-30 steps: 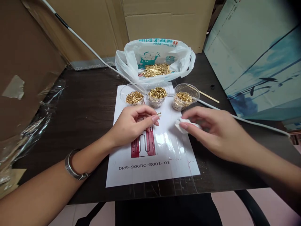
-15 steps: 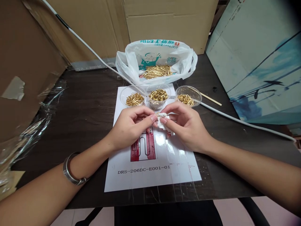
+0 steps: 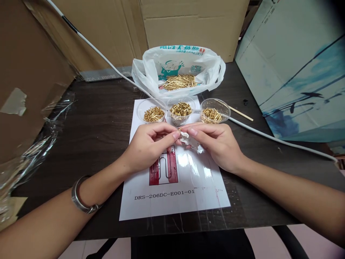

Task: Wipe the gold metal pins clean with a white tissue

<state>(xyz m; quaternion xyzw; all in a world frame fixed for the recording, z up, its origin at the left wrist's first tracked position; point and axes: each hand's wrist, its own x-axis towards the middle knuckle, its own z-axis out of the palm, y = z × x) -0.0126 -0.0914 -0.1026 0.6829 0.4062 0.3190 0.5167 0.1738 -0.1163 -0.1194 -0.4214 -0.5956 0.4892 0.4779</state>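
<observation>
My left hand [image 3: 151, 145] is closed in a pinch, thumb against forefinger, on a thin gold pin [image 3: 180, 129] of which only a short piece shows. Close on its right, my right hand [image 3: 215, 144] is also closed, its thumb and forefinger meeting by the pin. Out of the right fingers sticks a crumpled white tissue [image 3: 184, 137], partly hidden by them. Both hands hover over a printed sheet [image 3: 167, 207] with a red-and-white drawing. Just beyond them stand three clear cups of small gold parts: a left cup [image 3: 139, 114], a middle cup [image 3: 170, 116] and a right cup [image 3: 228, 112].
Behind the cups a white plastic bag [image 3: 155, 84] lies open with many gold pins [image 3: 179, 82] inside. A white cable [image 3: 107, 63] crosses the dark table [image 3: 99, 108]. To the right lies a wooden stick [image 3: 242, 114]. Cardboard [image 3: 188, 28] walls the back.
My right thumb and forefinger have straightened and shifted their grip, and less of the tissue and pin shows between the hands. My left hand has stayed nearly still.
</observation>
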